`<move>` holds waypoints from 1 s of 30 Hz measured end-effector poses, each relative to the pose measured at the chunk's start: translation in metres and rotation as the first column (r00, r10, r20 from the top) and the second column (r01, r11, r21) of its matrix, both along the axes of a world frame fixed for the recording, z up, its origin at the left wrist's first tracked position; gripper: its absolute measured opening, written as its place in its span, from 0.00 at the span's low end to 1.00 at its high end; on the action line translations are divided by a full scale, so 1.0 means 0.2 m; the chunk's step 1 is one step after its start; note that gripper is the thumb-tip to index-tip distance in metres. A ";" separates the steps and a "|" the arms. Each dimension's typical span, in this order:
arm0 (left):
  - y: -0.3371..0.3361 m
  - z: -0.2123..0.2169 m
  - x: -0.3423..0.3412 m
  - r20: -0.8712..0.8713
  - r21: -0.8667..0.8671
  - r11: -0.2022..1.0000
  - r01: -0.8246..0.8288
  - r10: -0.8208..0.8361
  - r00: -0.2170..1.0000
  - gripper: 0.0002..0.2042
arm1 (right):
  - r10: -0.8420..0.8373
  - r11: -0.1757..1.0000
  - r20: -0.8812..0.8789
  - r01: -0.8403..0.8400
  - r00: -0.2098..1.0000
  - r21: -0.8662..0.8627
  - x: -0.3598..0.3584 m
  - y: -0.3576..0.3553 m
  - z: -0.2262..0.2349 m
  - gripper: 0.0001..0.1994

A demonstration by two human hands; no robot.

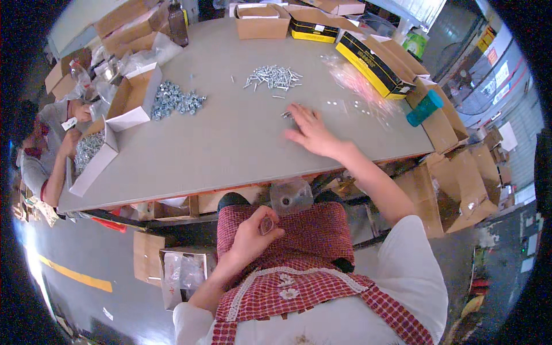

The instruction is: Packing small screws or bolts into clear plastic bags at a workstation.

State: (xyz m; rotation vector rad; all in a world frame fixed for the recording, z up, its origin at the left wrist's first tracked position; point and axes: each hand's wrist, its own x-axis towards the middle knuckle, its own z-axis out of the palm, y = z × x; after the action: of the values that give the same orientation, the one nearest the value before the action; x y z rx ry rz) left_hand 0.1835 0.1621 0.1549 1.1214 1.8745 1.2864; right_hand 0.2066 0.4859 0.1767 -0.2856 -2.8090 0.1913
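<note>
Small screws [286, 115] are seen just left of the right hand's [312, 133] fingertips, thumb spread apart; clear plastic [265, 225] is enclosed by the left hand's [252, 237] curled fingers.

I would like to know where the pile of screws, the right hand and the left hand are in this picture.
Pile of screws [275, 77]: head view, middle of the pile.
Right hand [312, 131]: head view, back of hand.
Left hand [249, 236]: head view, middle of hand.
</note>
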 end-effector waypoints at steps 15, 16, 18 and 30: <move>-0.09 -0.23 0.06 0.054 -0.138 0.990 -0.036 0.044 0.998 0.20 | -0.236 0.954 -0.289 0.165 0.928 -0.249 -0.05 0.08 0.06 0.14; -0.08 -0.22 0.06 0.095 -0.155 0.988 -0.025 0.040 0.995 0.20 | -0.235 0.955 -0.288 0.164 0.928 -0.248 -0.06 0.09 0.07 0.14; -0.07 -0.23 0.06 0.137 -0.172 0.985 -0.009 0.033 0.990 0.21 | -0.262 0.964 -0.153 0.252 0.953 -0.080 -0.10 0.14 0.11 0.09; 0.13 -0.52 0.09 -0.083 -0.178 0.982 -0.057 0.043 0.996 0.15 | -0.030 0.983 -0.237 -0.014 0.971 -0.184 -0.06 0.17 0.07 0.07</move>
State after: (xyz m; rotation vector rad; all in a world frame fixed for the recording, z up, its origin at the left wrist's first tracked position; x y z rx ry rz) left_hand 0.2007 0.1874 0.0516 1.0494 2.0444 1.0874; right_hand 0.1951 0.5201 0.1910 -0.2942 -2.5534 0.4545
